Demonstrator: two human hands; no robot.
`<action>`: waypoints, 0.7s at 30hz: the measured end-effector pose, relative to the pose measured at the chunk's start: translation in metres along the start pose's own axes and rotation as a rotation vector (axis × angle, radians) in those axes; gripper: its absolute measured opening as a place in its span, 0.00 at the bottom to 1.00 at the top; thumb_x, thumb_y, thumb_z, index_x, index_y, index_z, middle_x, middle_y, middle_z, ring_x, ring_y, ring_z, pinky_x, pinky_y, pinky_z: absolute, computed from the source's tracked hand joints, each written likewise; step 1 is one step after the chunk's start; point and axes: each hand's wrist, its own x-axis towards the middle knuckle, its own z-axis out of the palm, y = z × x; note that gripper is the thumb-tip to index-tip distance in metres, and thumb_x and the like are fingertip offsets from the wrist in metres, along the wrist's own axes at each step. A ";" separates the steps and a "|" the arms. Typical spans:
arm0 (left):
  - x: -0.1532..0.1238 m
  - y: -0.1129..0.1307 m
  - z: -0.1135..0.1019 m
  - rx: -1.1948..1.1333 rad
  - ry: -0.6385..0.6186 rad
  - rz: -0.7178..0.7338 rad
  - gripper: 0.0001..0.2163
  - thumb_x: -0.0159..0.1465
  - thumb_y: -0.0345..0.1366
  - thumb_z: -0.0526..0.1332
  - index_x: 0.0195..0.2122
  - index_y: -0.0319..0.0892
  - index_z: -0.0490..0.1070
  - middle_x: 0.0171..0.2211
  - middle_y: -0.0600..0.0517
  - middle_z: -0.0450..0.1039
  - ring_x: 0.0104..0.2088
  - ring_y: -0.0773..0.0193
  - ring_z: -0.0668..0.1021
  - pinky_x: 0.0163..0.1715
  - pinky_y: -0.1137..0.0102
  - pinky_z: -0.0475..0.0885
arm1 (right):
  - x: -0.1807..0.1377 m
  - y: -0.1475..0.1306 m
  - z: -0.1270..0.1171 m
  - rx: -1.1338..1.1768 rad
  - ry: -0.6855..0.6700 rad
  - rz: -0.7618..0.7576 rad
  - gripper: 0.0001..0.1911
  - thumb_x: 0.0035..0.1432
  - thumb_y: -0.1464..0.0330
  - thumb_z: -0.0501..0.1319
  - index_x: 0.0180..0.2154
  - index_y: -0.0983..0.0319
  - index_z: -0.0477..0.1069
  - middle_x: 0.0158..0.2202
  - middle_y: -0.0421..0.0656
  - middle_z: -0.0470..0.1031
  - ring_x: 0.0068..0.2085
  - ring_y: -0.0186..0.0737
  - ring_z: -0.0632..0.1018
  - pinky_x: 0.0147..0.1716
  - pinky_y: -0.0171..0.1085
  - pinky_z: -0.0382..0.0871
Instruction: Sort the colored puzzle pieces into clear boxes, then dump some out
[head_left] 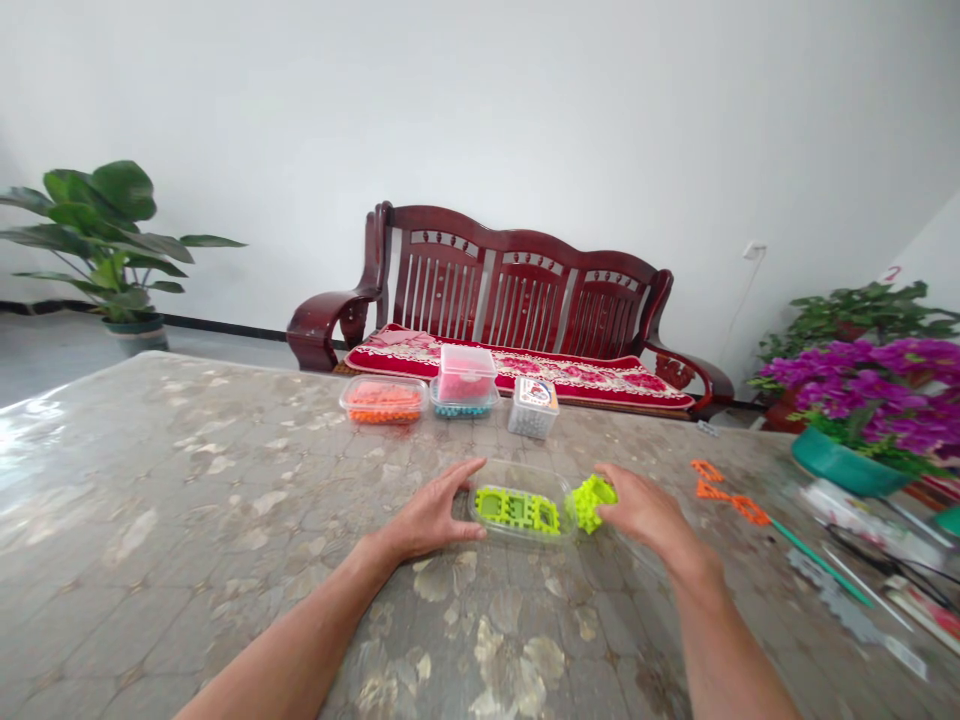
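A clear plastic container [517, 470] stands in front of me with lime-green interlocking plastic pieces [517, 510] lying in its bottom. My left hand [435, 510] grips its left end, thumb on the near side and fingers on the far side. Beyond the container's right end, my right hand [637, 505] pinches a lime-green cluster of interlocking pieces [591, 502] between thumb and fingers. The cluster is beside the container's right rim; whether they touch is hard to tell.
Further back stand a tub of orange pieces [385, 402], stacked tubs with pink and blue contents [466, 375], and a lidded grey box [533, 408]. On the right lie orange pieces [750, 510], a green stick [821, 562] and a flower pot [855, 462].
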 end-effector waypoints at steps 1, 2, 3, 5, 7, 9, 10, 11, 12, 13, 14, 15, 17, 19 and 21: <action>0.000 0.000 0.000 -0.002 -0.001 0.002 0.44 0.50 0.44 0.72 0.67 0.47 0.53 0.65 0.43 0.57 0.53 0.51 0.74 0.57 0.56 0.68 | 0.000 0.001 -0.001 -0.001 0.006 0.000 0.29 0.46 0.72 0.61 0.53 0.56 0.71 0.49 0.49 0.78 0.48 0.55 0.77 0.43 0.43 0.67; 0.000 0.000 0.000 -0.004 -0.002 0.004 0.44 0.50 0.44 0.72 0.67 0.47 0.53 0.65 0.43 0.57 0.53 0.51 0.74 0.57 0.56 0.68 | 0.000 0.002 -0.002 0.001 0.019 0.002 0.29 0.46 0.71 0.61 0.53 0.56 0.71 0.49 0.48 0.78 0.48 0.54 0.77 0.44 0.43 0.67; 0.000 0.000 0.000 -0.007 -0.004 0.006 0.44 0.50 0.44 0.72 0.67 0.47 0.53 0.65 0.42 0.57 0.54 0.51 0.74 0.57 0.56 0.67 | 0.000 0.003 -0.003 0.006 0.037 0.001 0.28 0.46 0.72 0.61 0.53 0.56 0.71 0.48 0.48 0.78 0.48 0.54 0.78 0.44 0.42 0.68; 0.000 0.000 0.000 -0.013 -0.005 0.009 0.44 0.50 0.44 0.72 0.67 0.47 0.53 0.65 0.42 0.57 0.54 0.51 0.74 0.57 0.56 0.67 | -0.001 0.003 -0.007 0.035 0.089 -0.022 0.29 0.47 0.72 0.62 0.53 0.57 0.70 0.49 0.47 0.78 0.49 0.52 0.78 0.46 0.42 0.68; 0.000 0.000 0.000 -0.014 -0.005 0.008 0.44 0.50 0.43 0.72 0.67 0.47 0.53 0.65 0.42 0.57 0.54 0.51 0.74 0.57 0.56 0.67 | -0.002 -0.002 -0.013 0.089 0.142 -0.076 0.29 0.48 0.71 0.62 0.54 0.58 0.69 0.51 0.47 0.77 0.50 0.50 0.77 0.49 0.42 0.67; 0.000 0.000 0.000 -0.007 -0.006 0.004 0.45 0.50 0.43 0.72 0.67 0.48 0.53 0.65 0.43 0.58 0.54 0.51 0.74 0.57 0.56 0.67 | -0.005 -0.011 -0.018 0.146 0.170 -0.153 0.30 0.48 0.70 0.62 0.55 0.58 0.68 0.53 0.47 0.76 0.52 0.49 0.76 0.52 0.43 0.66; 0.000 0.000 0.000 -0.004 -0.006 0.002 0.45 0.50 0.43 0.72 0.67 0.48 0.53 0.65 0.43 0.58 0.54 0.51 0.74 0.57 0.55 0.67 | -0.007 -0.017 -0.019 0.166 0.173 -0.195 0.30 0.48 0.71 0.62 0.56 0.57 0.68 0.54 0.46 0.75 0.52 0.48 0.75 0.53 0.44 0.66; 0.000 0.000 0.000 -0.004 -0.006 0.002 0.45 0.50 0.44 0.72 0.67 0.48 0.53 0.65 0.43 0.58 0.54 0.51 0.74 0.57 0.55 0.67 | -0.008 -0.023 -0.020 0.179 0.167 -0.239 0.30 0.48 0.71 0.62 0.56 0.57 0.68 0.54 0.45 0.74 0.53 0.47 0.75 0.54 0.44 0.65; 0.000 0.000 0.000 -0.006 -0.005 0.003 0.45 0.50 0.44 0.72 0.67 0.48 0.53 0.65 0.43 0.58 0.54 0.51 0.74 0.57 0.55 0.67 | -0.010 -0.029 -0.020 0.188 0.153 -0.280 0.31 0.47 0.71 0.61 0.56 0.57 0.68 0.55 0.45 0.74 0.53 0.47 0.74 0.55 0.45 0.65; 0.000 0.000 0.000 -0.009 -0.002 0.006 0.45 0.50 0.44 0.72 0.67 0.48 0.53 0.65 0.43 0.58 0.54 0.51 0.74 0.57 0.55 0.67 | -0.010 -0.034 -0.019 0.194 0.136 -0.313 0.31 0.47 0.72 0.61 0.56 0.56 0.68 0.55 0.44 0.74 0.54 0.46 0.74 0.55 0.44 0.64; 0.000 0.000 0.000 -0.013 -0.001 0.009 0.45 0.50 0.44 0.72 0.67 0.47 0.53 0.65 0.43 0.57 0.54 0.51 0.73 0.57 0.56 0.67 | -0.010 -0.039 -0.017 0.196 0.115 -0.339 0.32 0.47 0.73 0.61 0.56 0.56 0.67 0.55 0.44 0.74 0.53 0.46 0.74 0.55 0.44 0.64; 0.000 0.000 0.000 -0.015 0.001 0.014 0.45 0.50 0.44 0.72 0.67 0.47 0.53 0.66 0.43 0.57 0.55 0.50 0.73 0.58 0.56 0.67 | -0.010 -0.043 -0.015 0.197 0.092 -0.360 0.33 0.47 0.73 0.60 0.57 0.57 0.67 0.55 0.44 0.74 0.53 0.46 0.74 0.55 0.44 0.64; 0.000 0.000 0.000 -0.016 0.001 0.023 0.45 0.50 0.45 0.72 0.67 0.47 0.53 0.66 0.42 0.57 0.56 0.50 0.72 0.58 0.56 0.66 | -0.008 -0.047 -0.011 0.187 0.047 -0.390 0.33 0.46 0.75 0.60 0.57 0.57 0.67 0.55 0.45 0.74 0.53 0.45 0.74 0.55 0.43 0.64; 0.000 0.000 0.000 -0.012 -0.002 0.024 0.45 0.50 0.45 0.72 0.67 0.47 0.53 0.66 0.42 0.57 0.56 0.50 0.72 0.58 0.56 0.66 | -0.006 -0.049 -0.008 0.164 0.013 -0.406 0.33 0.46 0.75 0.59 0.57 0.58 0.68 0.55 0.45 0.74 0.53 0.46 0.73 0.55 0.43 0.64; -0.001 0.000 0.000 -0.009 -0.007 0.016 0.45 0.51 0.45 0.72 0.67 0.47 0.52 0.66 0.42 0.56 0.54 0.51 0.73 0.57 0.56 0.67 | -0.005 -0.050 -0.006 0.142 0.003 -0.401 0.32 0.47 0.75 0.59 0.56 0.59 0.68 0.54 0.46 0.74 0.53 0.46 0.73 0.54 0.43 0.64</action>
